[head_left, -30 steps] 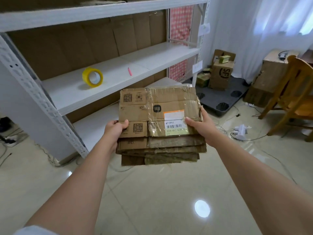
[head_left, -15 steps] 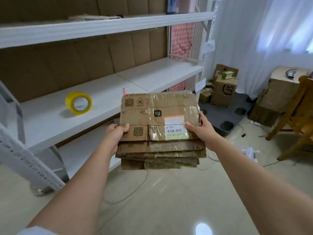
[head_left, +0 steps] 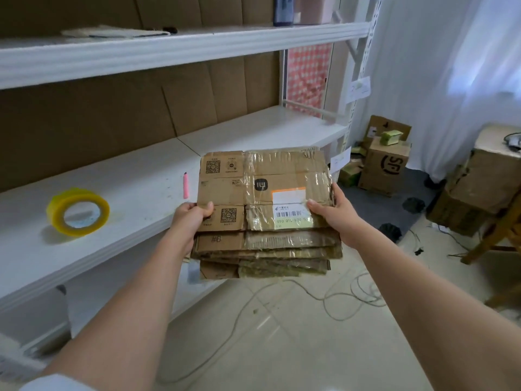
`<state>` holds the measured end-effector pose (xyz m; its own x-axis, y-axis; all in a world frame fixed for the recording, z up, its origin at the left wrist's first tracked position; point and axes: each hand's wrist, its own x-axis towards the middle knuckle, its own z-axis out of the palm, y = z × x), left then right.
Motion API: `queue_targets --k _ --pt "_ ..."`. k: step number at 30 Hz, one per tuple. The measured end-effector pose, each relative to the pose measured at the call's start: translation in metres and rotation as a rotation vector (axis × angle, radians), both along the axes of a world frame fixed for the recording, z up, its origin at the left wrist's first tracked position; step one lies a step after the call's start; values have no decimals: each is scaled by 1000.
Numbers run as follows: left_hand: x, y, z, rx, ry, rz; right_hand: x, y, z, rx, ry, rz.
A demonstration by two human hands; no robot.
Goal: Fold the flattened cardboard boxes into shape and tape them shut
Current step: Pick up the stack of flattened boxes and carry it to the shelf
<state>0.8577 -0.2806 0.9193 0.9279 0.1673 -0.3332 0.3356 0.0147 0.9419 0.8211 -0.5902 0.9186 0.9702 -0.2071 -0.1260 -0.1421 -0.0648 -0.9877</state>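
tape roll: yellow, stands tilted on its edge on the white shelf, well left of my left hand, apart from everything.
pink pen: lies on the same shelf, just left of the stack's far left corner, above my left hand.
left hand: I grip the stack's left edge, thumb curled on top near a QR code, fingers hidden underneath.
flattened cardboard boxes: a stack of several, held level in the air between my two hands, in front of the shelf edge; lower sheets stick out toward me. Top sheet has QR codes on the left, a black square logo mid, old clear tape and a white-orange label with a barcode on the right. Next sheet down reads "#6".
right hand: I clamp the stack's right edge, thumb on top by the barcode label, fingers under, not visible.
hands overall: apart, one on each side of the stack, both holding it.
cables: loose on the floor, below and right of my right hand.
brown box: on the floor beyond my right hand, black logo, a small green box on top.
wooden chair: far right, partly cut off.
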Motion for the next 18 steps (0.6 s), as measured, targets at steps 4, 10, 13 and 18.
queue_targets --k 4,10,13,18 --pt "34 -31 4 -30 8 78 55 -32 2 -34 -15 91" --pt "85 -92 18 -38 -40 142 131 -96 21 -56 -24 140" --pt "110 -111 20 -16 -8 159 160 -116 23 -76 -20 160" --pt "163 -135 23 17 -11 200 212 -139 16 -68 -30 174"
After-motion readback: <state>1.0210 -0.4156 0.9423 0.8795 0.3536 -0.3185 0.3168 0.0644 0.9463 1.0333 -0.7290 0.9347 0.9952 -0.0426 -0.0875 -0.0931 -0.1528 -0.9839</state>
